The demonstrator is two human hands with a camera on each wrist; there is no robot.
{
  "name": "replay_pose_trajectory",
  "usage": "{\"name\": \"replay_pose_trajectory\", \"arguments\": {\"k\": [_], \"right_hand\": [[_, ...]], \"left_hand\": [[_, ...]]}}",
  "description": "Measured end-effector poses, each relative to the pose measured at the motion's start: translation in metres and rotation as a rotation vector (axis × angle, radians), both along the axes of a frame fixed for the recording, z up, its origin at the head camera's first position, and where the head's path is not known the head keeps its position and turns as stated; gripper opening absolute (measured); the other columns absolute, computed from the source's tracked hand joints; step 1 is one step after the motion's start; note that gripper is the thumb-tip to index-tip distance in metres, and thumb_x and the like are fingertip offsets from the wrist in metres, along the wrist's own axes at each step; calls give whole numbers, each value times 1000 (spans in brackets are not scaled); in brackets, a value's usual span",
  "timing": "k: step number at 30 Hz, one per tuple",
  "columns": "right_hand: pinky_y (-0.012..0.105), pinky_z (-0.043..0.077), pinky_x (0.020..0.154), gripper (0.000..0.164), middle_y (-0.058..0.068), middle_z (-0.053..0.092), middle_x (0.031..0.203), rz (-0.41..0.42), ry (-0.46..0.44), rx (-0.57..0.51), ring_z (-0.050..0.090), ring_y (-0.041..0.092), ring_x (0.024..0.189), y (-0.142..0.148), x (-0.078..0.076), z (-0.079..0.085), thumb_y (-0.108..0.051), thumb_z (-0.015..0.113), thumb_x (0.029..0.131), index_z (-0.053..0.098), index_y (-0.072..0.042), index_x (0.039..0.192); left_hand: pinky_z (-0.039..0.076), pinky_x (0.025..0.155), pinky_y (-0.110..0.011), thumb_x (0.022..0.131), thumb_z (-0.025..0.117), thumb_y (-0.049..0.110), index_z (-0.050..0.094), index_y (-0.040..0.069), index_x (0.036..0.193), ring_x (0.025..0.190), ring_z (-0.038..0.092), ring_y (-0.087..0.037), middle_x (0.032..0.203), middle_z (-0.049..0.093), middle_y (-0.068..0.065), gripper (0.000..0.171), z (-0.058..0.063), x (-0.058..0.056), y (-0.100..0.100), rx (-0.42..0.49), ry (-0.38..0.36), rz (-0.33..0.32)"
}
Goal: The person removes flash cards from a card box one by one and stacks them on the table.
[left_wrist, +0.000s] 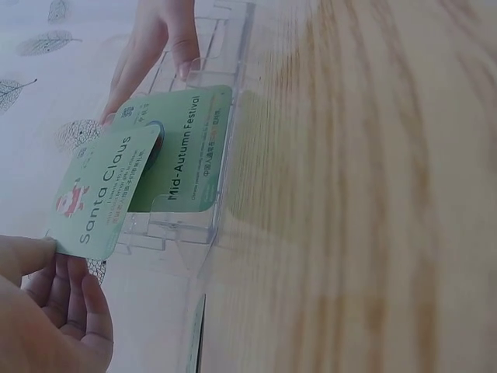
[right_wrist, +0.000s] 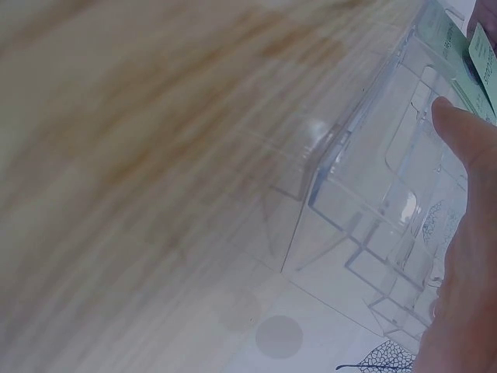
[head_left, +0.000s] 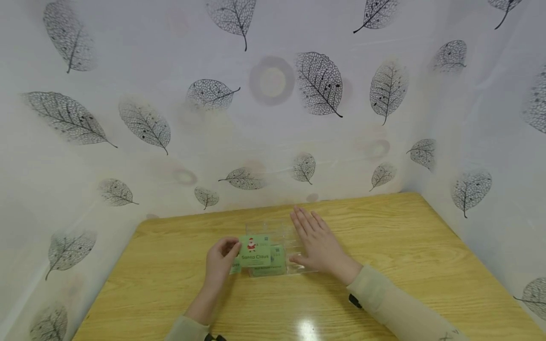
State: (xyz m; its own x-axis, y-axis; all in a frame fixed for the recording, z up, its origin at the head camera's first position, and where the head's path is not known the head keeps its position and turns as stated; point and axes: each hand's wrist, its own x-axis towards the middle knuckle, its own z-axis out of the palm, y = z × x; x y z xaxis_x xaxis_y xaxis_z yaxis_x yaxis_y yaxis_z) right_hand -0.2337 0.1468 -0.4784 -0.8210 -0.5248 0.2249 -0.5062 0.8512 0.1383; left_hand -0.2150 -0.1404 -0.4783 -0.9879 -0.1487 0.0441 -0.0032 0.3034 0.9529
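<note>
My left hand pinches a green "Santa Claus" card between thumb and fingers at its left edge. The card is held up in front of a clear plastic tiered card holder. In the holder's left part stands a green "Mid-Autumn Festival" card, partly covered by the Santa Claus card in the left wrist view. My right hand lies over the holder's right side with fingers stretched and thumb apart, pinching nothing. Part of another green card shows below the left hand, mostly hidden.
A yellow wood-grain table carries everything. Behind it and at both sides hangs a whitish sheet printed with dark leaves. The holder stands toward the table's back edge.
</note>
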Motion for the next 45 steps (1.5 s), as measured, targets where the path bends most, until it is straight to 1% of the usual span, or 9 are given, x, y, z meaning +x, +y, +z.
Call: {"name": "replay_pose_trajectory", "arguments": {"k": [6,14,18,25,30,34,39,45], "right_hand": [[52,13,135,117,19,8,178,-10,-16,-3,14,36,165,0,-2,0,-77,59,93,13,0,168],[52,15,135,117,20,11,178,-3,4,2,20,38,164,1,-2,-1,-79,57,93,14,0,168],[52,15,135,117,20,12,178,-2,7,4,20,38,164,1,-2,-1,-79,57,93,14,0,168],[52,14,135,117,20,10,178,-4,-4,4,18,37,165,1,-2,0,-78,57,93,14,1,168],[52,15,134,117,20,10,177,0,-1,4,21,38,164,1,-2,0,-78,58,93,15,1,168],[52,15,135,117,20,10,177,1,-1,-2,20,38,164,0,-2,0,-77,59,93,15,1,168],[52,15,135,117,20,11,177,-2,-1,-4,17,37,165,0,-2,-1,-78,58,93,15,1,168],[52,15,135,117,20,11,177,-3,-4,7,20,37,164,0,-1,0,-78,58,93,15,1,168]], "left_hand": [[53,79,-11,103,68,6,70,-5,119,91,63,-8,113,73,-18,19,1,0,-2,-4,-16,21],[53,79,-10,104,66,6,69,-5,120,93,64,-7,116,73,-19,20,1,0,-7,-6,-12,29],[54,78,-12,104,66,6,68,-6,120,91,64,-6,115,72,-20,21,2,1,-11,5,-4,28],[56,74,-17,105,65,9,67,-5,123,89,63,-7,116,72,-19,23,1,3,-16,18,-27,28],[53,79,-12,105,65,9,67,-5,125,95,63,-6,120,72,-21,24,1,4,-20,22,-29,44],[51,83,-8,106,65,10,66,-5,126,98,62,-5,122,72,-20,26,0,4,-23,14,-27,55],[50,84,-8,107,64,12,66,-5,127,98,61,-4,124,71,-19,27,0,4,-28,12,-33,61],[51,83,-8,108,63,13,65,-6,129,96,61,0,124,71,-18,28,-1,4,-33,11,-32,61]]}}
